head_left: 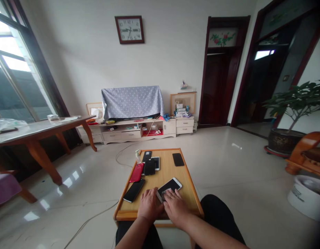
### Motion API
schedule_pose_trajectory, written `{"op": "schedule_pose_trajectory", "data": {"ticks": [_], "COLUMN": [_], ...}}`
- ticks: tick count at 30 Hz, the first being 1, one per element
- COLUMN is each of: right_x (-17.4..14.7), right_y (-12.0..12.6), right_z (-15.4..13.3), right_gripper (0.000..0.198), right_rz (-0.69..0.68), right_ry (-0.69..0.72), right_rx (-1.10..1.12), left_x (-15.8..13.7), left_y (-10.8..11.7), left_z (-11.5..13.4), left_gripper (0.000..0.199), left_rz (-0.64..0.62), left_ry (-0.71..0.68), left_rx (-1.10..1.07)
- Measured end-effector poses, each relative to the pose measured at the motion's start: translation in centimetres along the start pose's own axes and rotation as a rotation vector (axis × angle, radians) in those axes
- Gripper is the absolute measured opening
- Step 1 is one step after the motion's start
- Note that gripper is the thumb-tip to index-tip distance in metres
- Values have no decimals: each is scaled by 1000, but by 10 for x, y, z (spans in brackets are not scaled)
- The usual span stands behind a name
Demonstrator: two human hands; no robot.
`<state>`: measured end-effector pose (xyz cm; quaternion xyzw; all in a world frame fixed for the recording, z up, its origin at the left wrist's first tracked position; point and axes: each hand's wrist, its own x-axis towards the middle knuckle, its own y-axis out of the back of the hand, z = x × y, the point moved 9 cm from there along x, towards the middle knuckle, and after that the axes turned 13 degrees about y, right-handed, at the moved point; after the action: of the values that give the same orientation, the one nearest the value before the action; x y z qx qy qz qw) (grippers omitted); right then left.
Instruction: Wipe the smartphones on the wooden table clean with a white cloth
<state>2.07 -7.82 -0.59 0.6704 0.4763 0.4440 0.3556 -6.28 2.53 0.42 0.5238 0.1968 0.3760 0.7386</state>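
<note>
Fingers (172, 195) | right hand (177, 206): slightly spread, on greyish scrap (164, 194) atop white phone (174, 184) | left hand (149, 206): beside its left edge, hold unclear | risk: uneven pressure may skid it

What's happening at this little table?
A seated person has the right hand on a white-edged phone, over something small and greyish, perhaps a wipe. The left hand is by the phone's left edge. On the table, a red phone lies at left among others; a dark phone lies apart, far right.
</note>
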Motion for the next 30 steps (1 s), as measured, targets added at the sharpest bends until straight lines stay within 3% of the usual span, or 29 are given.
{"op": "schedule_pose_trajectory", "data": {"ticks": [2,8,10,16,23,30], "right_x": [-4,-4,-7,-18,-13,-7], "right_y": [6,32,30,22,50,43], "right_z": [3,58,56,10,35,43], "right_gripper": [47,49,50,42,21,20], "right_rz": [9,67,68,53,160,185], "right_ry": [7,-176,-184,-27,-159,-199], "right_rx": [5,-52,-55,20,-2,44], "left_x": [1,2,2,2,9,34], "left_y": [-2,-1,-1,-2,0,-7], "left_z": [0,3,4,6,12,8], "left_gripper": [61,59,59,56,53,59], "left_rz": [-3,7,7,-10,-66,-121], "left_ry": [-5,-23,-22,-11,12,123], "left_rx": [3,14,20,40,76,26]}}
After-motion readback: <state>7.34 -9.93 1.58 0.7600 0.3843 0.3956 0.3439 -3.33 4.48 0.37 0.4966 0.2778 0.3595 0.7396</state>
